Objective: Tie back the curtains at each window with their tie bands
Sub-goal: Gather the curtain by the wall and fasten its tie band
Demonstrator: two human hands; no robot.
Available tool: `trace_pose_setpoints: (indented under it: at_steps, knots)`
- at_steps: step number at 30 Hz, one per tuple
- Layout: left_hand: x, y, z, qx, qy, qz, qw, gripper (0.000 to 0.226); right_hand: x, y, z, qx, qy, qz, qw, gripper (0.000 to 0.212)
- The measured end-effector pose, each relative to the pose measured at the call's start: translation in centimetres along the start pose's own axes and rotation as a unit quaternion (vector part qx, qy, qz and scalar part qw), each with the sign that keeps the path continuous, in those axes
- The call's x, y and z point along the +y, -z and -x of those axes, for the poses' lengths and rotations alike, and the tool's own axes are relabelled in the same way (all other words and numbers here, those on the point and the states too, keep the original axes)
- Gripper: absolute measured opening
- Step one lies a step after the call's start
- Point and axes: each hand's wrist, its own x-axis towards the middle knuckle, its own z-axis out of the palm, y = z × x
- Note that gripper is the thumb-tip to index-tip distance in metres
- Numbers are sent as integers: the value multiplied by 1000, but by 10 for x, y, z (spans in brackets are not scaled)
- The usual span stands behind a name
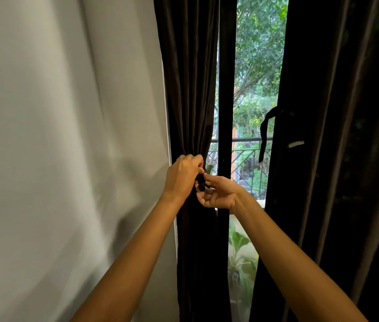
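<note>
- Your forearms (137,263) rise from the bottom edge, and both hands meet at the left curtain (190,89).
- Left hand (183,176): fingers curled, pinching the band (201,183) against the gathered cloth. There is a ring on one finger.
- Right hand (218,194): palm up, thumb and forefinger pinching the band's loose end, other fingers loosely curled.
- Band: dark, with only a short stretch showing between your hands, at the curtain's waist. The rest is hidden by fingers, so you can't tell whether a knot has formed.
- Left curtain is bunched narrow at your hands, just beside the wall (67,135). The window (255,77) shows between the two curtains.
- Right curtain (323,182) looks done: a second band (265,133) wraps it, with a tail hanging down.
- Likely step in hand: knotting the band on the left curtain.
- To do it well, pin the crossing with your left hand so the gather doesn't spread. Pull the end through with your right and cinch it level and snug.
- It's a dark band on dark cloth, so go by feel, and check that no fold slips out below the band.
- Risk: release either end early and the wrap slackens.
</note>
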Motion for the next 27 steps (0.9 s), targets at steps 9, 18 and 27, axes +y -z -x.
trace_pose_setpoints:
  at_steps: [9,18,27]
  knots:
    - [13,34,-43,-143,-172,-244,944,16,4,20,-12,125,201,272,933,15]
    - [15,31,-61,-78,-271,-247,927,29,8,39,-39,206,273,477,810,35]
    - [-2,16,-61,-82,-223,-245,940,26,32,42,-60,230,238,552,766,18]
